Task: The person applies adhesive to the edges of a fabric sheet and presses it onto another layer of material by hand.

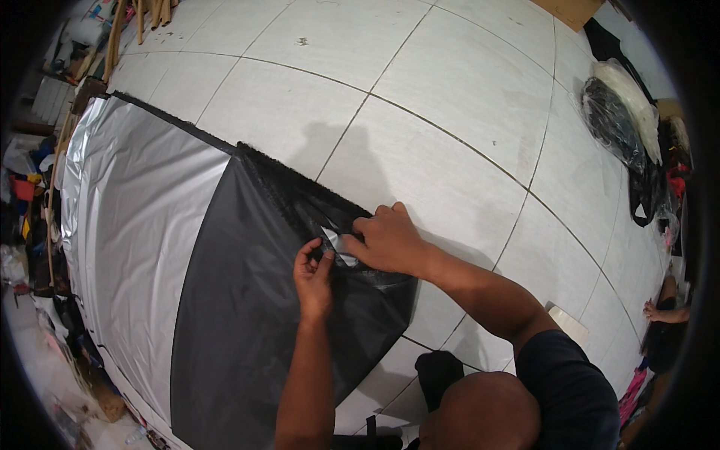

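Note:
A large sheet of fabric lies on the floor, with a silver panel (pixel 142 225) on the left joined to a black panel (pixel 240 300). Along its far edge runs a dark fuzzy trim (pixel 300 177). Near the right corner the black fabric is folded, and a small silver patch (pixel 332 238) shows between my hands. My left hand (pixel 313 281) pinches at the fabric beside this patch, thumb against fingers. My right hand (pixel 390 240) grips the folded edge, its fingers curled over the trim. What lies under the right fingers is hidden.
White floor tiles (pixel 465 112) surround the fabric. At right lie plastic-wrapped bundles (pixel 611 112), and another person's hand (pixel 664 312) shows below them. Wooden sticks (pixel 154 13) and piled clutter (pixel 26 187) line the left side. My bent knee (pixel 491 412) is near the lower edge.

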`<state>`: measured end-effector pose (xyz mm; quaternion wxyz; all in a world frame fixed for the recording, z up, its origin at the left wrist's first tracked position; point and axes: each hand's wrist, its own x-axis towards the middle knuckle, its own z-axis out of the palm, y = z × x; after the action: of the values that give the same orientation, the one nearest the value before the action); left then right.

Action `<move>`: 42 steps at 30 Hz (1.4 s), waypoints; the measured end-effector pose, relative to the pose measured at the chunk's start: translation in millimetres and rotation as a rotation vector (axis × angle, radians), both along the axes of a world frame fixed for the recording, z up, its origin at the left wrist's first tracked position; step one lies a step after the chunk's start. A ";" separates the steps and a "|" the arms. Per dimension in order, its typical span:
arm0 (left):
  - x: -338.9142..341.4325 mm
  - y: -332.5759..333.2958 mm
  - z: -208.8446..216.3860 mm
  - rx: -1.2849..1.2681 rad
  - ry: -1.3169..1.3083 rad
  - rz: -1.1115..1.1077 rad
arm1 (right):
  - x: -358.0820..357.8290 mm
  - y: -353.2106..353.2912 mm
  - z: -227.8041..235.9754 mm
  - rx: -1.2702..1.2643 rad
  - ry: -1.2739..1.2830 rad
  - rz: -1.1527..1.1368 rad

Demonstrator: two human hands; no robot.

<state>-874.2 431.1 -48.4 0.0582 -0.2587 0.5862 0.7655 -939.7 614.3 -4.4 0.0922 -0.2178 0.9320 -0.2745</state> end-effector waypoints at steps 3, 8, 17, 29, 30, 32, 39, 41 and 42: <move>1.8 -3.6 -3.3 -0.024 0.031 -0.037 | 0.1 -6.6 9.2 0.067 0.025 -0.009; -1.7 3.7 8.6 -0.045 -0.005 -0.011 | 5.6 -3.8 -9.9 0.047 0.234 -0.096; 2.3 -8.1 -6.2 -0.046 0.026 -0.055 | -8.9 -16.3 -7.6 -0.075 -0.146 0.226; 0.6 1.2 5.4 0.004 0.015 -0.001 | -1.0 3.3 2.0 -0.032 -0.044 -0.012; 0.7 1.4 6.1 0.025 0.016 -0.001 | 1.3 1.0 2.0 0.004 -0.017 -0.016; -0.5 2.6 7.8 0.019 0.006 -0.003 | 5.2 -5.3 0.5 0.073 0.034 -0.023; -1.7 0.3 4.2 -0.071 -0.010 -0.025 | -1.7 -0.8 -1.1 0.076 0.292 -0.089; 0.3 0.9 5.7 -0.016 0.001 -0.006 | -4.6 -8.7 3.1 -0.094 0.297 -0.068; -0.6 2.8 8.3 0.015 0.008 -0.003 | -4.5 -9.4 2.7 -0.109 0.229 0.004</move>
<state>-874.8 433.9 -40.1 0.0588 -0.2545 0.5811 0.7708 -944.2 605.0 -1.8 -0.0264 -0.2544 0.9197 -0.2980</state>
